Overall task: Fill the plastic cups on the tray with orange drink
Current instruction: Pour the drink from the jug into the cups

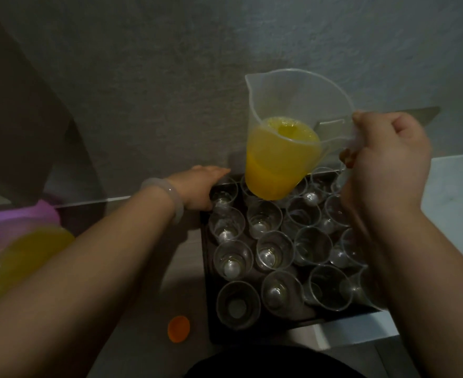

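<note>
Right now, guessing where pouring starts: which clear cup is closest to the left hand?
The clear plastic cup in the black tray's far-left corner, beside the left hand; others stand farther.

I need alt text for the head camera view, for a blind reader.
The right hand holds a clear jug of orange drink by its handle above the far rows of empty plastic cups on a dark tray. The left hand, a pale bangle on its wrist, rests on the tray's far left corner. An orange cap lies beside the tray.
</note>
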